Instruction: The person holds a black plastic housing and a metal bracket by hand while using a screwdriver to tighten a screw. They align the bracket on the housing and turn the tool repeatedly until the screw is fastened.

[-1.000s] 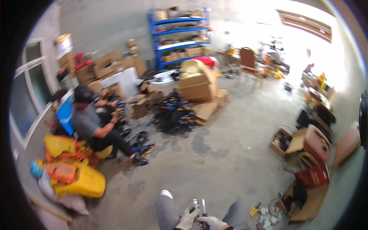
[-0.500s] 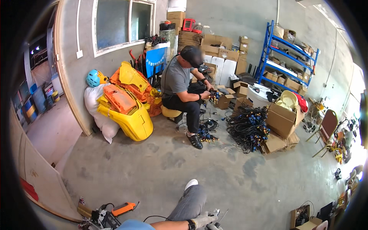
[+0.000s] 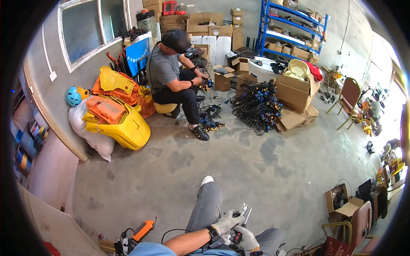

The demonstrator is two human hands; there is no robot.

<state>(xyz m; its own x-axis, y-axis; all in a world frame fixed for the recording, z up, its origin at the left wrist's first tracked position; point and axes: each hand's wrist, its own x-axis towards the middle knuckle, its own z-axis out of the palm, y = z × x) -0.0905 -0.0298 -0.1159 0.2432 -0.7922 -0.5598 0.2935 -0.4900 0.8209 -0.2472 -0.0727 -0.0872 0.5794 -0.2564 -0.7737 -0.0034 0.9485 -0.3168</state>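
Both of my hands wear pale knitted gloves and are close together above my lap. My left hand [image 3: 227, 222] is closed on a small silvery metal part [image 3: 244, 209], whose exact kind I cannot make out. Just below and to the right, my right hand [image 3: 247, 239] grips a screwdriver with a red and black handle [image 3: 236, 237]. The screwdriver's thin shaft [image 3: 248, 216] points up beside the metal part; whether they touch is unclear. A dark band [image 3: 212, 232] circles my left wrist, and a black cable runs near that forearm.
To my left lie an orange tool-like object [image 3: 143, 230] and dark parts. Ahead, a person [image 3: 168, 68] sits handling cables near a black cable pile [image 3: 257, 106]. Yellow plastic shells [image 3: 128, 130] stand left; a chair [image 3: 348, 96], an open carton [image 3: 341, 200] and blue shelving [image 3: 260, 32] are right.
The view has tilted downward and turned right, so more of my lap and both hands show. My hands remain close together with the metal part and screwdriver.
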